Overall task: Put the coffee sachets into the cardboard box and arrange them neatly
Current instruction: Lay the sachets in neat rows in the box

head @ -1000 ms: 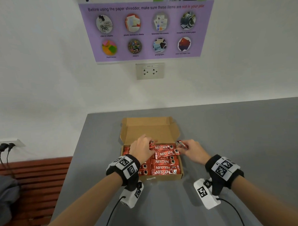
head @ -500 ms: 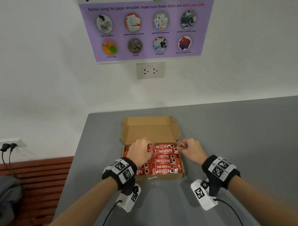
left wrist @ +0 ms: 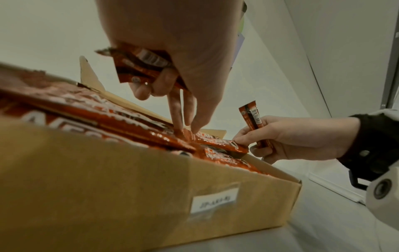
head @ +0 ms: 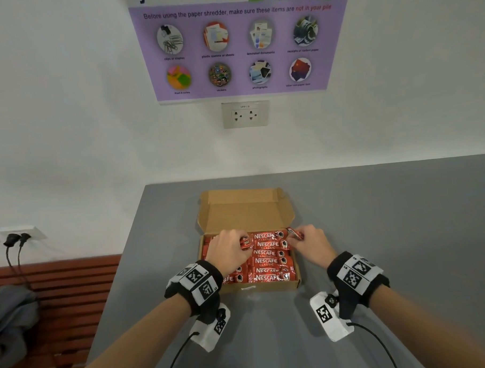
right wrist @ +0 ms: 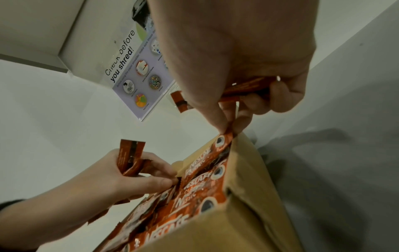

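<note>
Nearest you, your left hand (head: 229, 247) and right hand (head: 312, 243) work over the far end of the cardboard box (head: 268, 286), which sits open on the grey tabletop (head: 390, 219). Each hand keeps spare sachets curled in its palm while thumb and forefinger pinch 1 end of the top sachet (head: 267, 236) in the right-hand column. Lower both ends together, keep it parallel to the sachets below it, and press it flat before letting go, so the row does not ride up. Beyond it, the lid flap (head: 245, 211) stands open toward the wall, clear of your work.

The head view shows the layout: 2 columns of coffee sachets (head: 269, 262), labels up, nearly filling the box. It hides the palms. The left wrist view shows the left hand's spare bundle (left wrist: 138, 66) and the single spare sachet (left wrist: 253, 122) upright in the right hand. The right wrist view shows the right fingertips (right wrist: 218, 121) nipping the sachet's end at the box wall.
</note>
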Available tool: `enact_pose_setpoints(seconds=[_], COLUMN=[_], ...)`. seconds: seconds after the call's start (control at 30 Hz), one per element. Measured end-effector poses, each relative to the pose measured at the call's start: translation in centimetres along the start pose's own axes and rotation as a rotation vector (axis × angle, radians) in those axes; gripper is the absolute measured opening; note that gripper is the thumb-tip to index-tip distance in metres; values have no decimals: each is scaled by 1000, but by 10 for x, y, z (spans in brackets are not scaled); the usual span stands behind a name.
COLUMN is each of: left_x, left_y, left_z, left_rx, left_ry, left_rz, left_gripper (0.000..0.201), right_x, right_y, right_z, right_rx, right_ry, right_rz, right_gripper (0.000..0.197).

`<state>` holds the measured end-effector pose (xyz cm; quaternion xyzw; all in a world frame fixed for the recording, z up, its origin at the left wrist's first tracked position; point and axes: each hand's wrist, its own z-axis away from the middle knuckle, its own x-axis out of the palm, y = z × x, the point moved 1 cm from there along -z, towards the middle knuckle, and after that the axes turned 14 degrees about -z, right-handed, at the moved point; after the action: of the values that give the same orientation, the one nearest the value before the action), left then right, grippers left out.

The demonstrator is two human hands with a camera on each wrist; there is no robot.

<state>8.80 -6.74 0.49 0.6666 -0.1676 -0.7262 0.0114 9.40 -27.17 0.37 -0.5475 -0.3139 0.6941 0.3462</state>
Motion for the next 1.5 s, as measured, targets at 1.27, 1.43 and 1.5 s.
enact_pose_setpoints(seconds=[1.27,1.43,1.5], left_x=[10,-2,-12], left_y=[22,20,16], left_z=[-10,-9,-7], left_rx=[149,40,-42], left_ry=[78,120,93], left_rz=[-109,161,518], left_gripper=[38,23,17], right_x=[8,-4,-3], right_y=[6,-7,-16], right_z=[-5,2,10], right_rx=[-41,-127,-227], right_ry=[70,95,48], right_rz=[-107,100,322], right_gripper=[18,31,53])
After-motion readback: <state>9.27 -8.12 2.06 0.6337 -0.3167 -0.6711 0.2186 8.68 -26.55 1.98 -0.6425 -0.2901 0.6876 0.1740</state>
